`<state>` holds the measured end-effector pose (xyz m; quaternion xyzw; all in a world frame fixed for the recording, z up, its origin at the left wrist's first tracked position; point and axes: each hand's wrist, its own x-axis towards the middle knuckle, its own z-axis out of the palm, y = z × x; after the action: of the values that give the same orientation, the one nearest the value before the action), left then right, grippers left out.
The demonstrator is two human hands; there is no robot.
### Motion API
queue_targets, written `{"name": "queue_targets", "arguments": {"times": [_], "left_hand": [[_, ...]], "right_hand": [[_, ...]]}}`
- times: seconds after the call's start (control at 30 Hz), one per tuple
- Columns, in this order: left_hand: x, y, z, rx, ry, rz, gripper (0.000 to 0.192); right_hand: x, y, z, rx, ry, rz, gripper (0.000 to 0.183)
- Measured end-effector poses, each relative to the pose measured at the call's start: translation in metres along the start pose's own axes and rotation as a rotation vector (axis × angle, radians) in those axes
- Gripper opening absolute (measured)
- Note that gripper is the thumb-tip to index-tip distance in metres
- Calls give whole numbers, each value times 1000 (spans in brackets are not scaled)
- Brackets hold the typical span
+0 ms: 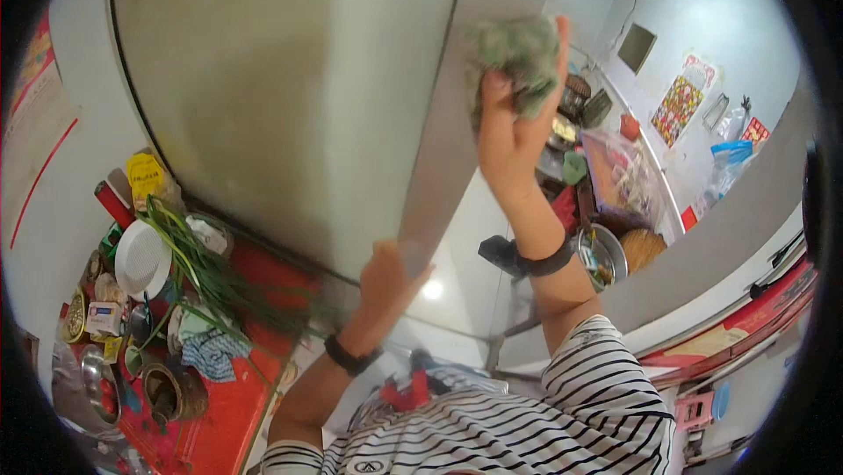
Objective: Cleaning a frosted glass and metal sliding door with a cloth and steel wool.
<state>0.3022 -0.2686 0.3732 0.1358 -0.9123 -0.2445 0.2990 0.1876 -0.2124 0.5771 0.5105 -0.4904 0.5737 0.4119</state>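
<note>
A tall frosted glass panel (263, 80) stands before me, with a wide grey frame (440, 165) along its right side. My right hand (510, 139) grips a crumpled grey-green cloth (510, 47) high up at that frame, thumb on the near side and one finger stretched along the cloth's right edge. Lower down, my left hand (388, 277) is at the bottom part of the same frame. It is motion-blurred, so whether its fingers grasp the frame edge is unclear. Each wrist carries a black band.
On the left, a red-topped table (227, 422) bears green onions (204, 271), a white strainer basket (143, 259), a mortar (174, 391) and a checked cloth (214, 351). Through the opening at right are a metal basin (609, 248) and a plastic-covered tray (619, 172).
</note>
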Motion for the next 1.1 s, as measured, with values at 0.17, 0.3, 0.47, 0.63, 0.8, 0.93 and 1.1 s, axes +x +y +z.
{"name": "queue_targets", "arguments": {"times": [0.17, 0.3, 0.47, 0.63, 0.8, 0.93, 1.1], "left_hand": [[-4, -3, 0, 0, -23, -60, 56], [-9, -12, 5, 20, -148, -32, 35], [-18, -26, -13, -182, -193, -42, 27], [-16, -34, -9, -381, -182, 10, 26], [-15, -50, -3, -398, -110, 61, 18], [-14, -48, 0, -396, -70, 42, 17], [-15, -37, -6, -476, -61, -10, 17]], "right_hand": [[-96, 0, -4, -4, -115, 65, 63], [-218, 42, -17, 38, -449, 570, 52], [-290, -4, -35, 218, -639, 1006, 49], [-343, 27, -30, 427, -409, 1067, 59], [-139, -10, -12, -33, -179, 318, 63], [-113, 4, -3, -435, -94, -45, 85], [-214, 4, 0, 610, 37, 954, 63]]}}
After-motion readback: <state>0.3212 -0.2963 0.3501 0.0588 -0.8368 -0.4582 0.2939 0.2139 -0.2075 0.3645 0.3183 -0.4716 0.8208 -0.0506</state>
